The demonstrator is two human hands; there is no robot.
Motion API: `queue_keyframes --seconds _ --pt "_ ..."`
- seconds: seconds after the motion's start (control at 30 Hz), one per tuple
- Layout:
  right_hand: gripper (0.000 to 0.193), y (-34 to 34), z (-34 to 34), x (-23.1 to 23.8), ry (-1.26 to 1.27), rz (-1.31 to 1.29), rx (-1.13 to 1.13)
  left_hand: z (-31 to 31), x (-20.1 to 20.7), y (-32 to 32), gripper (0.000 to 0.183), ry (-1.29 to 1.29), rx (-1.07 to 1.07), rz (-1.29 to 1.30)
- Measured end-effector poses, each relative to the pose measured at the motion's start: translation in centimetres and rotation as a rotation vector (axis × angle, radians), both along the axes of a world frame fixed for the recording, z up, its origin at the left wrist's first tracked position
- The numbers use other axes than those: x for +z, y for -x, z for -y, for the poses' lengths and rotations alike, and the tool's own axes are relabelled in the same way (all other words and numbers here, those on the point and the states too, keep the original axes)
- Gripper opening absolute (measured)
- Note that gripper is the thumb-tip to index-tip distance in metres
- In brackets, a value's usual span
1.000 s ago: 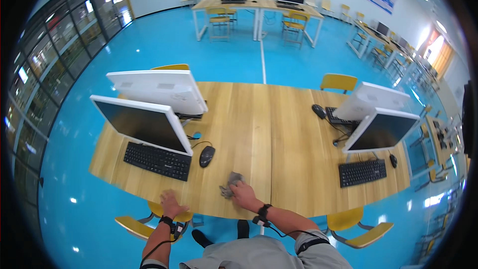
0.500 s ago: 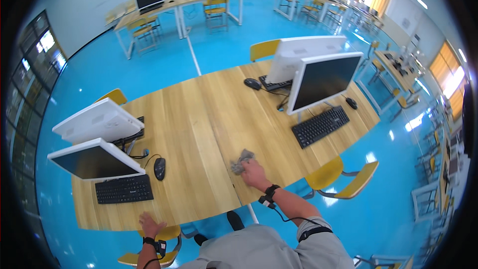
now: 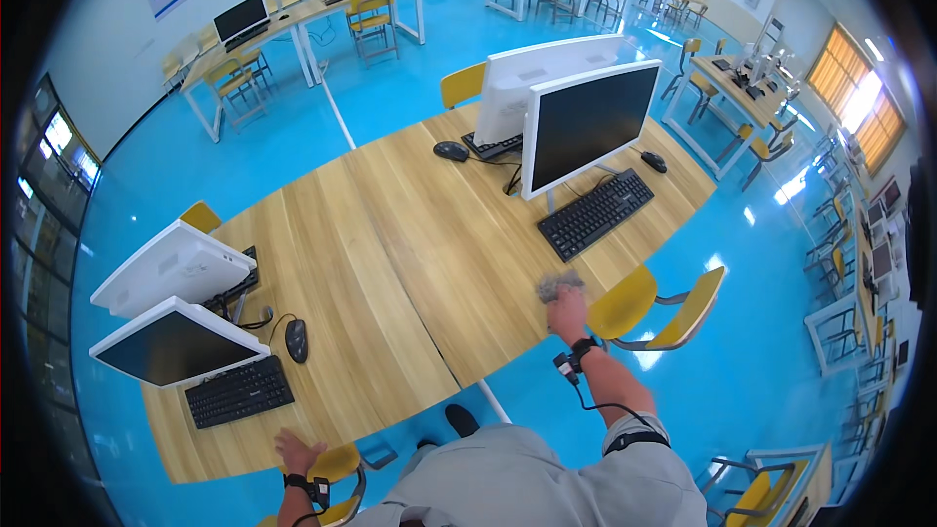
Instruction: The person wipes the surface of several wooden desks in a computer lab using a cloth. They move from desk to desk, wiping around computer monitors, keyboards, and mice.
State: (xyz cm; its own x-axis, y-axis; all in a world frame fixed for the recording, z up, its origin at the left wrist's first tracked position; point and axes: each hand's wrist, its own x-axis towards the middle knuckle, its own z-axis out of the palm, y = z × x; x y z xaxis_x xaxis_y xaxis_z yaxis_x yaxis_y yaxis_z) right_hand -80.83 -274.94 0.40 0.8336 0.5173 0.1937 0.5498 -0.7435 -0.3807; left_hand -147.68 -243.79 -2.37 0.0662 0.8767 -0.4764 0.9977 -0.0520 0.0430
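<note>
A crumpled grey cloth [image 3: 559, 283] is bunched under my right hand [image 3: 567, 314], whose fingers close on it at the near edge of the wooden table [image 3: 361, 283]. Just beyond the cloth lies a black keyboard [image 3: 596, 215] in front of a white-framed monitor [image 3: 592, 129]. My left hand [image 3: 297, 453] rests at the table's near left edge, fingers spread, holding nothing. Close to it are another black keyboard [image 3: 239, 392], a black mouse [image 3: 297, 341] and a second white-framed monitor [image 3: 179, 344].
A yellow chair [image 3: 625, 304] stands against the near edge right of my right hand; another yellow chair [image 3: 337, 464] is beside my left hand. White monitors back onto these from the far side. A dark seam [image 3: 418, 310] splits the tabletop. More desks line the walls.
My right hand has moved right with the cloth, from near the seam to the edge beside the yellow chair. The view has shifted; my left hand stays at the table edge.
</note>
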Motion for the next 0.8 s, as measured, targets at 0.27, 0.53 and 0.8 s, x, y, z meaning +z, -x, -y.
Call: queue_keyframes --seconds 0.27,0.53,0.8 --pt "0.03 11.1 -7.5 0.3 -0.127 -0.045 0.296 -0.3 0.3 0.4 0.138 0.023 0.016 -0.017" --pt "0.026 21.0 -12.4 2.9 -0.107 -0.125 0.58 0.9 1.7 -0.4 0.134 -0.016 0.031 0.026" --pt "0.021 31.0 -15.7 2.9 -0.083 -0.203 0.809 1.2 1.7 -0.6 0.134 -0.052 0.002 -0.005"
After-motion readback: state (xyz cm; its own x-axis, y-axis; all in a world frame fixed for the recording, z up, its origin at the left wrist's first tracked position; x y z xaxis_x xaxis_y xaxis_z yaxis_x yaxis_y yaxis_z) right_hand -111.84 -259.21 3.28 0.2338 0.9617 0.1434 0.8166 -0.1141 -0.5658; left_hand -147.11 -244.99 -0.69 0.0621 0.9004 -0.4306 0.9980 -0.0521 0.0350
